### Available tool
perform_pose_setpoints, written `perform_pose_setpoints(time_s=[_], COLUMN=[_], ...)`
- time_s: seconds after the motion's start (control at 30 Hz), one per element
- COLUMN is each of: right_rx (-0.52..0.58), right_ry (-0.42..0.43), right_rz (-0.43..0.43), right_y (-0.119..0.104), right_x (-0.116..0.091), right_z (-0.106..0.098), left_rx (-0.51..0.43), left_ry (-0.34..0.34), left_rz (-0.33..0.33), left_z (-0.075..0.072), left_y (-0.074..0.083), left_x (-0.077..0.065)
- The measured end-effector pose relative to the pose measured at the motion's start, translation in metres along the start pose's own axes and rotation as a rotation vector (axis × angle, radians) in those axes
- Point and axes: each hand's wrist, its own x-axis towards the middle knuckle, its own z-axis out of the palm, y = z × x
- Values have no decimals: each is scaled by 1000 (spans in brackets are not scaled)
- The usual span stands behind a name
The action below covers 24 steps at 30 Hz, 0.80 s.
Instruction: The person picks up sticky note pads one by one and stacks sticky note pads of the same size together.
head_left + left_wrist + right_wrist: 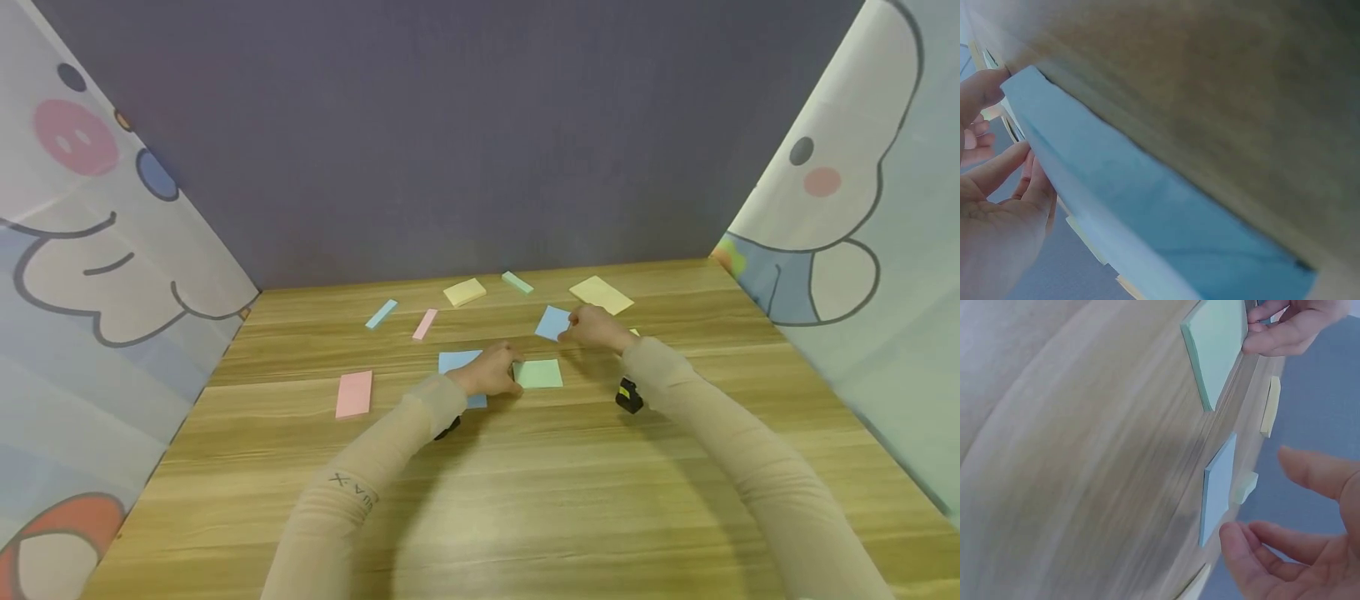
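Head: hands [491, 372] [596, 327] half-spread beside pads [538, 374] [552, 323].

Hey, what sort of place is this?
Probably an indoor, screened-off tabletop workspace. A wood-grain table is backed by a plain dark greyish-purple panel, with pale cartoon-printed sheets along both sides; small pastel rectangular paper pads lie spread across the table.

The pads [540, 374] look like matt paper, the tabletop [525, 521] smooth wood grain (faintly glossy), the backdrop [480, 150] matt cloth
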Motion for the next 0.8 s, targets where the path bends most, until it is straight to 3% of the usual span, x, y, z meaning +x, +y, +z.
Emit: perform_pose_setpoints(time_s=[0.17,0.4,0.63,0.8], right_rx=[42,2,-44,-28], right_ry=[-6,54,3,30], right_rz=[41,43,92,137], right_y=[-2,-3,-6,-13], right_x=[5,19,30,32], right_z=[-1,-6,-10,-8], left_rx=[3,-3,13,20], left_ry=[2,2,7,9], left_rz=[-2,-8,1,2], left_z=[0,1,2,2], left_y=[-1,0,-1,-2], left_x=[0,2,2,2])
